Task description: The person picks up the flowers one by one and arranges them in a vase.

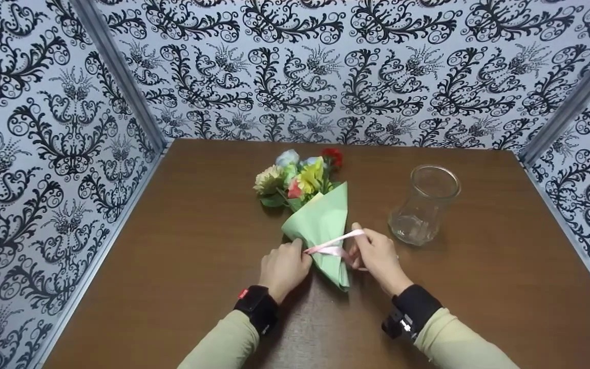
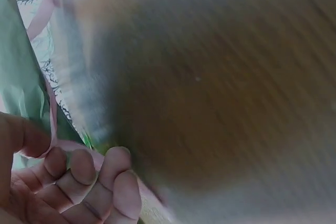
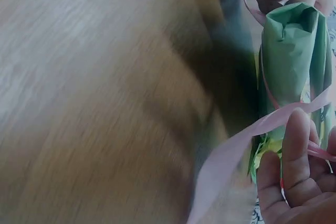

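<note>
A bouquet of artificial-looking flowers (image 1: 300,179) in yellow, red, blue and cream lies on the table, wrapped in green paper (image 1: 320,218). A pink ribbon (image 1: 332,250) crosses the paper low on the wrap. My left hand (image 1: 285,266) is at the wrap's left side; in the left wrist view its thumb and index finger pinch the ribbon (image 2: 53,111). On the other side my right hand (image 1: 379,253) holds the ribbon with curled fingers, drawn out from the paper. The right wrist view shows a loose length of ribbon (image 3: 226,156) hanging past the fingers.
To the right of the bouquet stands a clear glass vase (image 1: 423,210) with a wide rim, close to my right hand. The brown wooden table (image 1: 197,220) is bordered at the back and sides by black-and-white patterned panels (image 1: 295,66).
</note>
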